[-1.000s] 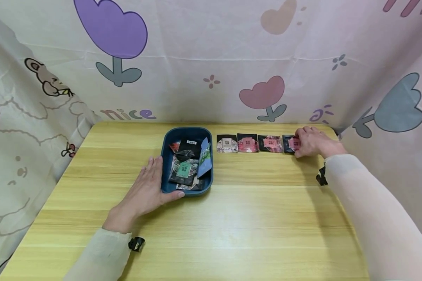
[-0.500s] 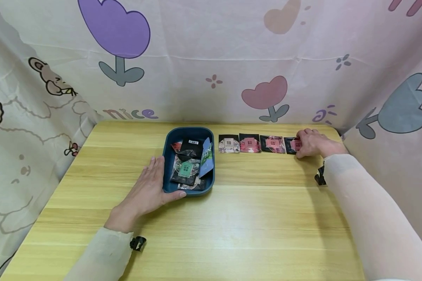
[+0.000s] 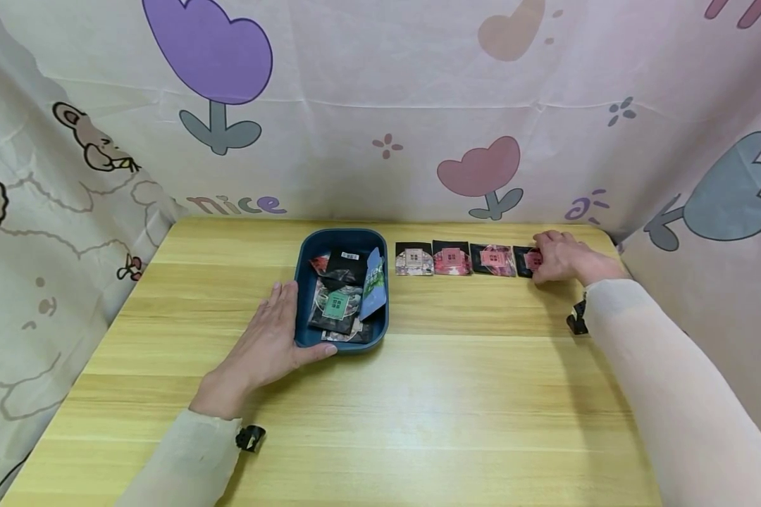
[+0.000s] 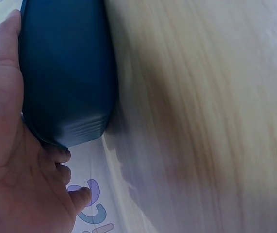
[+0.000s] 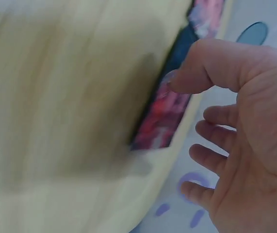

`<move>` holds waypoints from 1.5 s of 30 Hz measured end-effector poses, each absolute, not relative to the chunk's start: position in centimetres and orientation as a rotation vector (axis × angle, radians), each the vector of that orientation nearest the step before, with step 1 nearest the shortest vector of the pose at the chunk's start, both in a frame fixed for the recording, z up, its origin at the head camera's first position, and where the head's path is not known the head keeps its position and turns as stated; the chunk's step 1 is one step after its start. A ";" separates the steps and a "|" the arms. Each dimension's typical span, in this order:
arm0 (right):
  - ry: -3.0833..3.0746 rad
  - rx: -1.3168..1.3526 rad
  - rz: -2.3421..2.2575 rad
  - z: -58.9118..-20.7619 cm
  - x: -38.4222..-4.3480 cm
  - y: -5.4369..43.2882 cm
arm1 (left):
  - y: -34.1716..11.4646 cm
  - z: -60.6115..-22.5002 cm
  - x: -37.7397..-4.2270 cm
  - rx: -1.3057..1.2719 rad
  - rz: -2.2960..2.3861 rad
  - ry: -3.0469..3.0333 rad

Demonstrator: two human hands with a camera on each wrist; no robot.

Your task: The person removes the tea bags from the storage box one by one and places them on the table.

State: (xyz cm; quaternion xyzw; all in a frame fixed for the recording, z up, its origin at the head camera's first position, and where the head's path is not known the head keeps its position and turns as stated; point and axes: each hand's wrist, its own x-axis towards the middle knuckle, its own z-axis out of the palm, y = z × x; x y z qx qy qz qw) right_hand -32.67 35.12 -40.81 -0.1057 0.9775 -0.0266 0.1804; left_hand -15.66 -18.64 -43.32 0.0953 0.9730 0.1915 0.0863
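My left hand (image 3: 260, 345) lies against the dark blue bin (image 3: 384, 331), long fingers straight along its left side and thumb at the near rim. In the left wrist view the bin's outer wall (image 4: 70, 63) stands beside the palm. Several sachets lie inside, among them a black one with a green label (image 3: 336, 305) and a blue one (image 3: 373, 285). At the far right my right hand (image 3: 564, 257) spreads over a black and pink sachet (image 3: 527, 260) lying flat. In the right wrist view the thumb (image 5: 187, 80) overlaps this sachet, while the other fingers reach past its far edge.
Left of that sachet three more lie in a row: a white-labelled one (image 3: 414, 259), a pink one (image 3: 452, 258) and a pink and black one (image 3: 492, 260). The wooden table (image 3: 456, 401) ends at a printed curtain (image 3: 342, 176) behind the row.
The head view has shifted slightly, moving everything a little to the right in it. Both hands keep their places at the bin and the rightmost sachet.
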 end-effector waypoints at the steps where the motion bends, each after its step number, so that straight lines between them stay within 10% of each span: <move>1: 2.776 -0.303 -0.078 -40.5 -32.5 34.7 | -18.6 -43.3 -15.7 0.284 0.570 2.898; 27: 2.992 -1.054 -0.225 -38.5 -24.2 4.9 | -18.8 -43.4 -15.6 0.312 0.591 2.900; 45: 2.909 -0.761 0.267 -41.9 -22.4 -0.1 | -18.8 -43.5 -15.5 0.324 0.617 2.897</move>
